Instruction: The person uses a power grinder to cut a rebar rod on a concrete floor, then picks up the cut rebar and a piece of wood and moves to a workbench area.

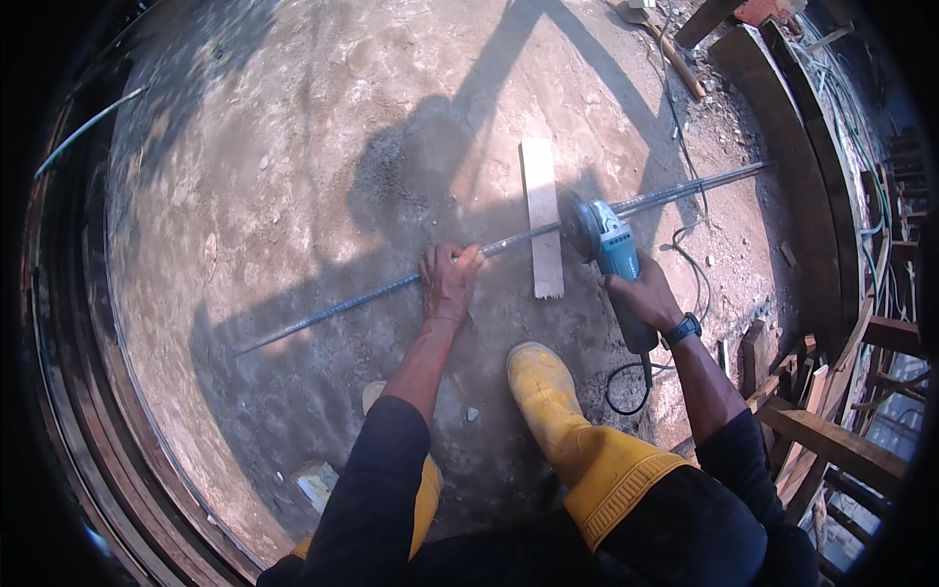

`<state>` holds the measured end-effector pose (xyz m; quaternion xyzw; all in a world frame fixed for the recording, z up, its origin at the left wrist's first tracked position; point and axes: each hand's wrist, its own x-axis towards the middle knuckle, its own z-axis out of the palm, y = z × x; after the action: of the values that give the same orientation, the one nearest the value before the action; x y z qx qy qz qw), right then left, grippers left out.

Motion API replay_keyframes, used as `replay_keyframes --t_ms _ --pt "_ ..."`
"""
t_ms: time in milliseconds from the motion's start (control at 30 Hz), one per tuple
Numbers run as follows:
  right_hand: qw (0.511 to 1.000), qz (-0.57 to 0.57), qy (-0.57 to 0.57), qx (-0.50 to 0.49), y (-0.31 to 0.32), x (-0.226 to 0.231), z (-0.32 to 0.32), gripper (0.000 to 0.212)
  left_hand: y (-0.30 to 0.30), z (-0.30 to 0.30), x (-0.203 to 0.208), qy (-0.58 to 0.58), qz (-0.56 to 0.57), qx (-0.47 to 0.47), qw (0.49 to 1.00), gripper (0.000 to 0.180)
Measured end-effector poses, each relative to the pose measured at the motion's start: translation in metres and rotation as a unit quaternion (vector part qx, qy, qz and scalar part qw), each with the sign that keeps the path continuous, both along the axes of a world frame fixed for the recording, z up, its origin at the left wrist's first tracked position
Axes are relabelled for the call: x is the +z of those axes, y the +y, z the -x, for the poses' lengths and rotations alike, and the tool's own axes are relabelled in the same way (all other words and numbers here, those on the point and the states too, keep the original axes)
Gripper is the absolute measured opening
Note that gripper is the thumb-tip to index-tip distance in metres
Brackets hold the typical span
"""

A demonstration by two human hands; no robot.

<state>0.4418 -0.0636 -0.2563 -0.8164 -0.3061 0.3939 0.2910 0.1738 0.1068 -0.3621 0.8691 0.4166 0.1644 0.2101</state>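
Observation:
My right hand (643,290) is wrapped round the body of a teal and black angle grinder (618,256). The grinder's disc and guard (579,227) sit at the long steel bar, just right of a flat wooden board (541,210). I cannot tell whether the disc touches the metal. Slanting across the ground, the ribbed steel bar (362,296) passes over the board. My left hand (451,279) is closed on the bar, left of the board. More bars (675,193) lie alongside on the right.
A black cord (626,409) loops by the grinder, and another cable (696,256) crosses the right-hand bars. A wooden-handled tool (682,68) lies at the upper right. Timber planks (782,176) edge the right side, dark beams (88,391) the left. My yellow boot (544,386) stands near the board.

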Motion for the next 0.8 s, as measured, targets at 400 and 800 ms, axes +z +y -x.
replay_keyframes --t_ms 400,800 --pt "1.0 -0.011 0.002 0.002 0.0009 -0.0059 0.0021 0.073 -0.0008 0.0019 -0.0001 0.013 0.001 0.002 1.0 0.024" --pt "1.0 0.004 -0.006 0.008 0.0048 -0.0023 0.002 0.067 -0.001 0.0017 -0.0022 -0.007 -0.005 0.012 1.0 0.025"
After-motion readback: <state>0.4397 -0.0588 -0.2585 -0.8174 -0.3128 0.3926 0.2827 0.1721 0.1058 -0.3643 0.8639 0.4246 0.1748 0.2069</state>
